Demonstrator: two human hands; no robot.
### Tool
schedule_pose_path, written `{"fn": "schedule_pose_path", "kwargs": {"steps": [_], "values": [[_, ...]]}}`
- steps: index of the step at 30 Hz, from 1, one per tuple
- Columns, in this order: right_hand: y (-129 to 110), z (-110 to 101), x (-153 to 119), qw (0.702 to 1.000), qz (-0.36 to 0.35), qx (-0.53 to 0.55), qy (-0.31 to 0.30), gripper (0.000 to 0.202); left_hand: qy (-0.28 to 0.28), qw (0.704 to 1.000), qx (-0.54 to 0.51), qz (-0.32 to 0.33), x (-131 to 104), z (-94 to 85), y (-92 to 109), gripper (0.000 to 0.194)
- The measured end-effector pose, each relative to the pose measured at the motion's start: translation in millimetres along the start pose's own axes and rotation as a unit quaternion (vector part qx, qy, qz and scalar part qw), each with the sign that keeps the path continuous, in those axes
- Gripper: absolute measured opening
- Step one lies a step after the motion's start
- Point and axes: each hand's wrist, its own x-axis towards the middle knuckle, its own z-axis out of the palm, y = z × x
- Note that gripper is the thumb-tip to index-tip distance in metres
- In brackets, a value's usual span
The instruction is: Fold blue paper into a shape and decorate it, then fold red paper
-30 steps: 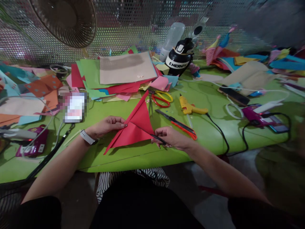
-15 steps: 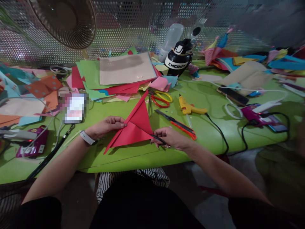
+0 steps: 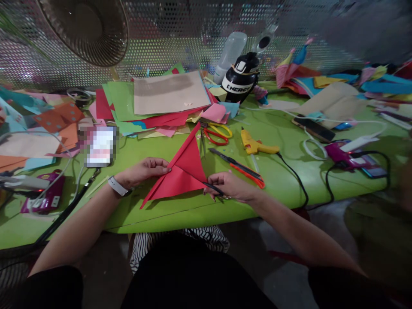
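Note:
A sheet of red paper (image 3: 180, 182) with a folded strip along its left edge is held above the front of the green table. My left hand (image 3: 149, 169) pinches that folded edge between thumb and fingers. At the paper's right corner, my right hand (image 3: 225, 184) is closed round dark-handled scissors (image 3: 215, 188), whose blades lie against the paper along a dark line across it. Just behind the paper are scissors with red and yellow handles (image 3: 219, 134). To their right lie an orange and black cutter knife (image 3: 238, 166) and a yellow glue gun (image 3: 255, 145).
Stacked paper sheets (image 3: 172, 92) lie at the back beside a black bottle (image 3: 240, 79). A lit phone (image 3: 102, 146) is on the left. Cables and purple sockets (image 3: 45, 195) sit at both sides. A fan (image 3: 90, 30) stands at the back left.

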Motion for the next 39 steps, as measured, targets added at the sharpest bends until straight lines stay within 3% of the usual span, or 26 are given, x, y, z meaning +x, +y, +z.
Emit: {"fn": "schedule_pose_path", "kwargs": {"steps": [11, 16, 18, 20, 22, 24, 27, 30, 34, 37, 39], "values": [[-0.5, -1.7, -2.0, 1.0, -0.002, -0.012, 0.017, 0.05, 0.023, 1.0, 0.011, 0.013, 0.0, -2.0, 3.6, 0.018], [-3.8, -9.2, -4.0, 0.999, -0.006, -0.043, 0.015, 0.05, 0.096, 0.993, -0.017, 0.061, -7.5, -20.3, 20.6, 0.019], [-7.8, -12.3, -1.5, 0.994, -0.031, -0.09, 0.044, 0.046, 0.129, 0.986, -0.041, 0.096, -10.3, -26.0, 27.2, 0.017], [-12.9, -14.4, 5.0, 0.977, -0.071, -0.17, 0.108, 0.037, 0.161, 0.977, -0.064, 0.124, -11.4, -28.0, 31.1, 0.013], [-18.4, -15.6, 15.6, 0.938, -0.111, -0.278, 0.177, 0.026, 0.177, 0.973, -0.072, 0.126, -11.2, -27.1, 31.9, 0.011], [-24.1, -15.9, 28.2, 0.883, -0.141, -0.387, 0.224, 0.017, 0.167, 0.977, -0.063, 0.114, -10.5, -25.3, 30.3, 0.012], [-32.9, -14.4, 45.8, 0.809, -0.161, -0.492, 0.279, 0.019, 0.134, 0.985, -0.038, 0.099, -10.4, -24.1, 26.8, 0.02], [-41.7, -11.6, 58.0, 0.766, -0.123, -0.536, 0.333, 0.025, 0.108, 0.989, -0.017, 0.098, -11.2, -24.5, 24.4, 0.027], [-48.6, -12.7, 65.9, 0.774, -0.063, -0.54, 0.324, 0.021, 0.094, 0.991, -0.021, 0.094, -11.7, -25.0, 23.0, 0.036], [-47.8, -18.8, 65.3, 0.797, -0.092, -0.515, 0.301, 0.027, 0.084, 0.992, -0.029, 0.09, -10.8, -25.9, 22.1, 0.032], [-45.4, -22.8, 62.3, 0.792, -0.145, -0.495, 0.327, 0.041, 0.079, 0.992, -0.034, 0.089, -9.4, -27.3, 20.4, 0.028]]}}
